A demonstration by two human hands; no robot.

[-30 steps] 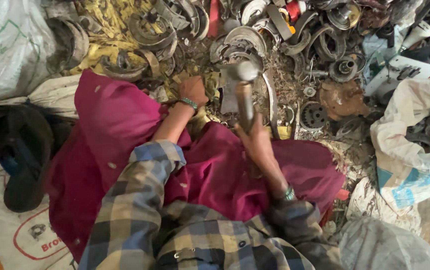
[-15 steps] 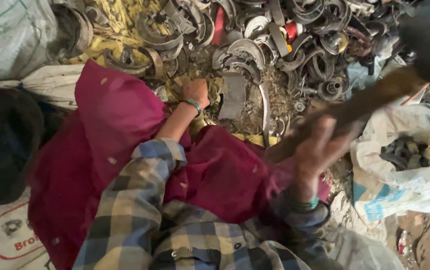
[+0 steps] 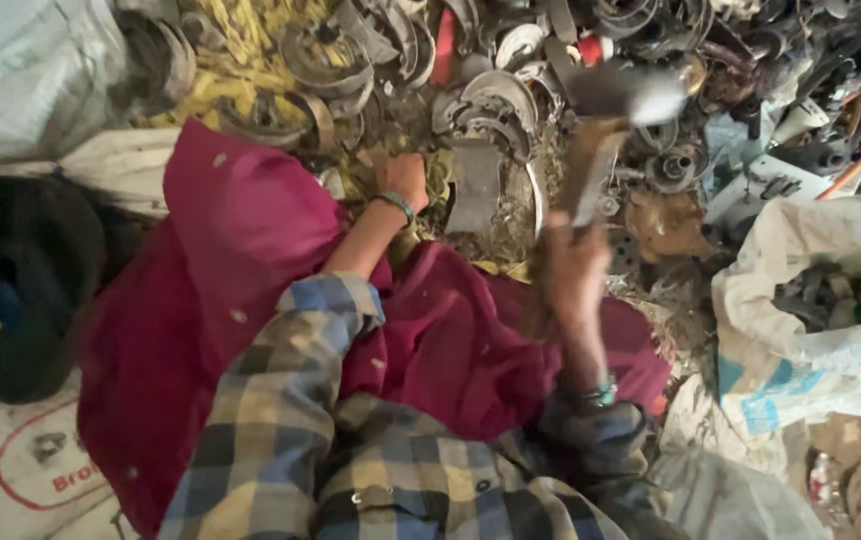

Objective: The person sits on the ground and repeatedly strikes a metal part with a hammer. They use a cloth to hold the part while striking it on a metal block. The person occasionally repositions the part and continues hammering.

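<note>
The flat grey metal plate (image 3: 475, 187) lies lengthwise away from the person, just beside the clenched left hand (image 3: 406, 178); the right hand (image 3: 573, 262) grips a blurred, probably wooden-handled hammer (image 3: 611, 135) raised to the plate's right.

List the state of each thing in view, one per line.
left hand: closed, pressed by the flat metal piece.
right hand: gripping the hammer handle.
hammer: raised over the scrap, motion-blurred.
flat metal piece: lying on the ground in front of the knees.
scrap pile: heaped, curved metal parts jumbled.
white sack: open, dark pieces inside.
</note>
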